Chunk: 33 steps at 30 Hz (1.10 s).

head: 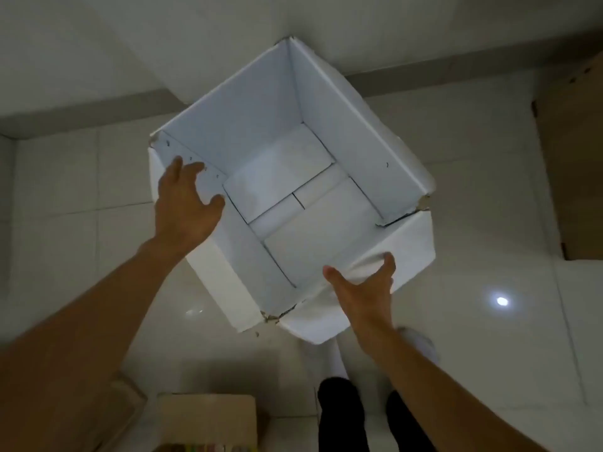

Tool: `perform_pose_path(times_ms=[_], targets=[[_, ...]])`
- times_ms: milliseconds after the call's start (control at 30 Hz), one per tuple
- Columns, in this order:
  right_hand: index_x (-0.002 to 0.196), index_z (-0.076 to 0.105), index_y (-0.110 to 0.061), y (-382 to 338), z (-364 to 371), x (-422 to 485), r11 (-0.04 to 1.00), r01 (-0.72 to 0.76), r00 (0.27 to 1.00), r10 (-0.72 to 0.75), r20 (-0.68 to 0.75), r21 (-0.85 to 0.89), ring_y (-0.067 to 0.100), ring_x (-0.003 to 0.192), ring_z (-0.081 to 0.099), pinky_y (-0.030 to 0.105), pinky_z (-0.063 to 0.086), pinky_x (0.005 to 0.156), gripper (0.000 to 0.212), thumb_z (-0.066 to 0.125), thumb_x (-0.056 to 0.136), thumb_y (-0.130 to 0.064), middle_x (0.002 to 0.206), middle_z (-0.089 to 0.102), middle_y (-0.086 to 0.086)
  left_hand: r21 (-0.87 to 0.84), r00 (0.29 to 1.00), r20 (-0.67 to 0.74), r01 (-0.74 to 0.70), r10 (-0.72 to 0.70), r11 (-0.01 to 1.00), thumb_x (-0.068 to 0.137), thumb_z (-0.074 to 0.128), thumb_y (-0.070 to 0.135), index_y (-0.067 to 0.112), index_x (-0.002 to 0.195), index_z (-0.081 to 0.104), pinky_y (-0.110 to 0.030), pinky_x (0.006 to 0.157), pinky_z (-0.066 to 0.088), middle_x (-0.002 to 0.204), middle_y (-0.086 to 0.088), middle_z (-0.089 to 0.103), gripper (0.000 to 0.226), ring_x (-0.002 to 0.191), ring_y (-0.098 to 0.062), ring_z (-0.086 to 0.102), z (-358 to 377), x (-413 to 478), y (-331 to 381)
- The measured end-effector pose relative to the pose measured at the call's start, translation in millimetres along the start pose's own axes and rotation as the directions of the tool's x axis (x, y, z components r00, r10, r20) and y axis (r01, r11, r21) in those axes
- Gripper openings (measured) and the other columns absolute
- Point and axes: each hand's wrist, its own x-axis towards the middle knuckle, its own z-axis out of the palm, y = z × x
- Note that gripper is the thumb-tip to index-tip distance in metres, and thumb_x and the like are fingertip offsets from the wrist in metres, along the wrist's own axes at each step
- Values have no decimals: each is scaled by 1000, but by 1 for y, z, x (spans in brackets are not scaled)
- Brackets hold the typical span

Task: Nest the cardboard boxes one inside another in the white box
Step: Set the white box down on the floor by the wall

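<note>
The large white box (346,148) stands open on the tiled floor, turned corner-on to me, with its top flaps folded outward. Nothing lies inside it; only its white bottom flaps show. My left hand (186,207) is at the box's left rim, fingers spread over the wall's top edge. My right hand (362,285) lies on the near-right folded-down flap with fingers and thumb apart. Neither hand holds anything. A brown cardboard box (205,415) sits by my feet at the bottom edge, and part of another brown box (125,402) shows to its left.
A tall brown cardboard piece (574,164) stands at the right edge. White walls with a grey skirting (81,115) meet in a corner behind the white box. My legs in black trousers (342,415) are at the bottom. The box's near corner is torn.
</note>
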Motion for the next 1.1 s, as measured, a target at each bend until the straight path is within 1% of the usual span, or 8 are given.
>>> perform_pose_path(times_ms=[167, 333, 467, 600, 667, 800, 967, 1100], targets=[[146, -13, -34, 8, 31, 21, 997, -41, 999, 42, -12, 65, 40, 117, 52, 52, 48, 96, 99, 64, 84, -31, 151, 30, 15, 41, 989, -50, 139, -137, 989, 77, 71, 20, 15, 145, 20, -51, 108, 27, 155, -19, 1, 85, 141, -36, 7, 16, 32, -31], [147, 4, -33, 1, 42, 35, 983, -8, 999, 17, -49, 185, 17, 67, 56, 50, 60, 60, 75, 45, 90, -7, 82, 51, -4, -277, 960, 34, 275, -277, 921, 79, 55, 0, 25, 149, 3, -38, 103, 38, 152, -10, 23, 91, 132, -28, 34, 35, 35, -49], [145, 18, -28, -12, 31, 46, 996, 47, 986, -34, -162, 78, 26, 71, 60, 53, 59, 62, 68, 43, 85, -5, 90, 57, 1, -442, 910, -35, 357, -413, 823, 80, 43, -2, 34, 148, 2, -19, 52, 45, 87, 14, 50, 87, 68, -4, 53, 50, 20, -37], [141, 28, -22, -34, 3, 64, 981, 130, 950, -166, -264, -145, 39, 90, 62, 55, 55, 79, 61, 46, 84, -11, 110, 63, 16, -559, 884, -33, 370, -466, 742, 77, 41, -3, 32, 147, -3, -27, 77, 51, 132, -9, 51, 90, 96, -19, 60, 67, -13, -25], [138, 32, -21, -41, -9, 68, 964, 177, 933, -228, -279, -197, 35, 84, 63, 51, 55, 77, 57, 53, 84, -18, 104, 64, 13, -503, 865, -36, 418, -501, 757, 77, 48, 2, 29, 147, -8, -33, 106, 30, 154, -18, 16, 94, 136, -31, 30, 73, -24, -21], [136, 29, -27, -31, -15, 61, 962, 209, 914, -256, -314, -177, 27, 76, 60, 40, 51, 76, 65, 65, 81, -29, 90, 52, -2, -143, 857, -205, 452, -473, 880, 73, 65, 25, 16, 148, -7, -55, 110, -2, 155, -23, -7, 103, 142, -34, -8, 69, -19, -25], [143, 17, -27, -17, -1, 66, 955, 217, 921, -269, -283, -200, 19, 62, 54, 38, 49, 67, 60, 45, 92, -15, 71, 47, -6, 109, 925, -260, 314, -278, 943, 74, 61, 32, 6, 147, 7, -59, 109, 3, 154, -23, 10, 94, 142, -37, 4, 43, 49, -38], [144, 20, -18, -25, 6, 85, 946, 242, 894, -304, -329, -216, 10, 56, 45, 33, 42, 62, 57, 39, 91, -5, 66, 41, -7, 219, 943, -279, 247, -182, 944, 90, 47, 32, -3, 124, 40, -54, 92, 36, 121, -29, 51, 50, 110, -46, 47, 32, 82, -40]])
